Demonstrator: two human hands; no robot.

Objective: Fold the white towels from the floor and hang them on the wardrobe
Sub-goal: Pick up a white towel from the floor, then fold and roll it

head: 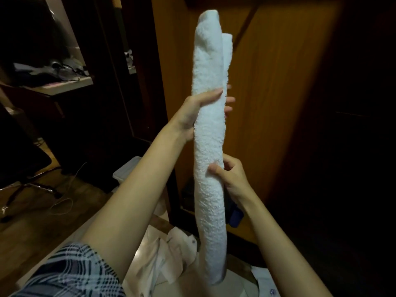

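Head view: a white towel [209, 129], folded into a long narrow bundle, is held upright in the air, right in front of the wooden wardrobe [278, 82]. It's gripped in two places. The left hand [198, 111] is wrapped around it a bit above the middle, thumb laid across the near side and fingertips [229, 100] poking out past the far edge. The right hand [229, 174] is clamped on lower down, thumb pressed into the front of the terry and fingers curled behind. The top end of the towel is seen up against the wardrobe panel, with a second folded layer peeking out on its right side; the bottom end hangs down over the floor stuff, and whether it's touching anything there can't be told.

Below it, more white cloth [169, 260] is piled in a crumpled heap on the floor. A plaid sleeve [70, 273] is seen at the lower left corner. Further left, a worktop [70, 82] cluttered with dark things is visible, plus an office chair [23, 163] and a thin white cable [64, 202] trailing over the wooden floor [27, 224]. A pale plastic bin [126, 172] is tucked beside the wardrobe's edge. The right side is pretty much lost in shadow.
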